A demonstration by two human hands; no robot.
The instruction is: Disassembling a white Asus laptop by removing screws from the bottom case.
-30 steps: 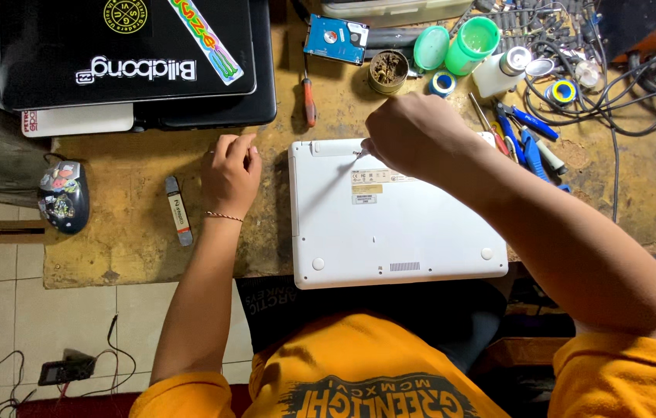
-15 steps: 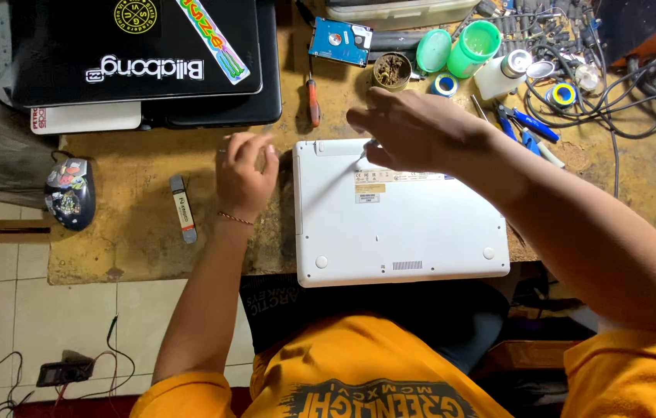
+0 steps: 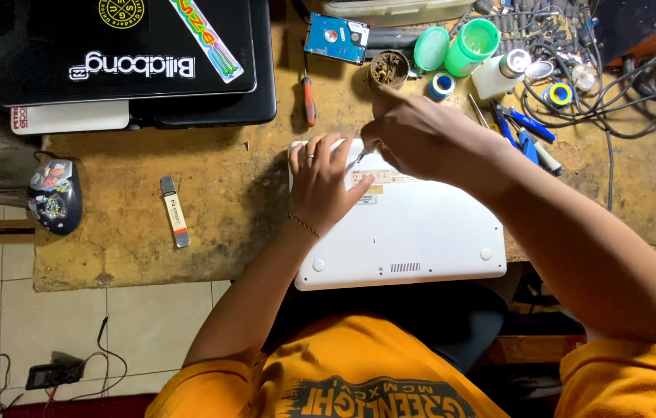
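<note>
Two hands are now gathered at the far left corner of the white laptop [image 3: 401, 232], which lies upside down near the front edge of the worn yellow-brown bench [image 3: 150, 209]. A second ago the left hand [image 3: 326, 182] was resting on the bench just beside the case; it is now laid flat on the white underside, fingers spread and pressed down, with a thin bracelet seen at the wrist. The right hand [image 3: 413, 135] has been drawn leftward along the far edge and is now closed in a pinch around a slim screwdriver [image 3: 364, 153], whose dark tip is aimed down at the case right beside the left fingertips. From this shift it is judged that the case is being steadied while a fastening near that corner is worked; whether the tip is seated in a screw cannot be told. The left forearm is stretched straight forward from the body, while the right forearm is brought in diagonally from the lower right, the wrist bent over the tool. Beyond the hands, an orange-handled screwdriver [image 3: 308, 101], a small round pot [image 3: 388, 70], a bare hard drive [image 3: 335, 37] and a green jar [image 3: 473, 45] are left untouched. A black laptop with stickers [image 3: 123, 50] is seen at the far left, well apart.
</note>
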